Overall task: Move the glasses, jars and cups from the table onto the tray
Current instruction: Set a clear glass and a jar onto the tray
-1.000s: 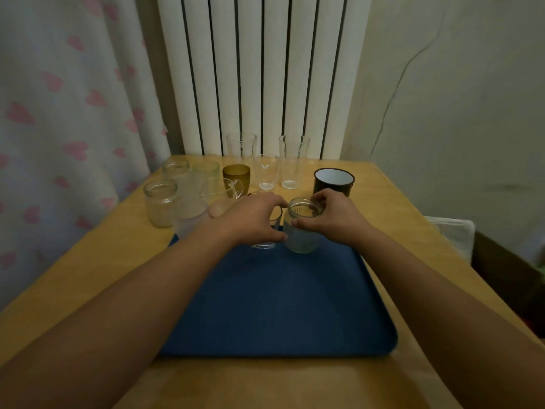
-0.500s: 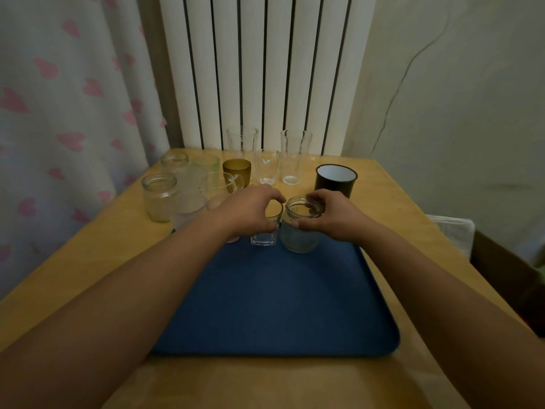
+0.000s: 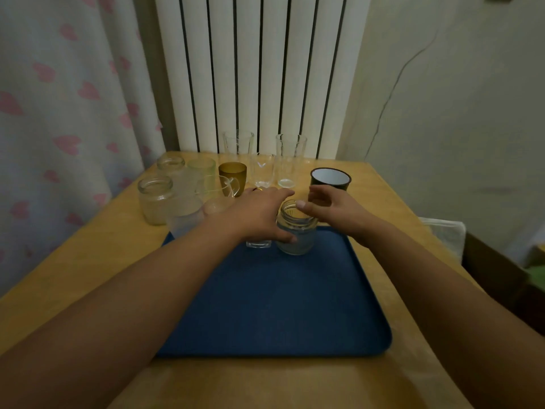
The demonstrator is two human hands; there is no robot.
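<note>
Wooden table point(image 3: 88, 261) by a white radiator point(image 3: 250, 69), blue tray point(image 3: 280, 305) nearest. At its far edge: small clear glass point(image 3: 259, 244) under left hand point(image 3: 256, 214), fingers draped over, grip unclear; glass jar point(image 3: 296, 231) beside it, right hand point(image 3: 333, 209) above, fingers loosely spread, holding nothing. Beyond, untouched: jars, amber cup point(image 3: 233, 177), tall glasses, black mug point(image 3: 330, 179). Probably rigid, slick, breakable; best grasped around the walls.
</note>
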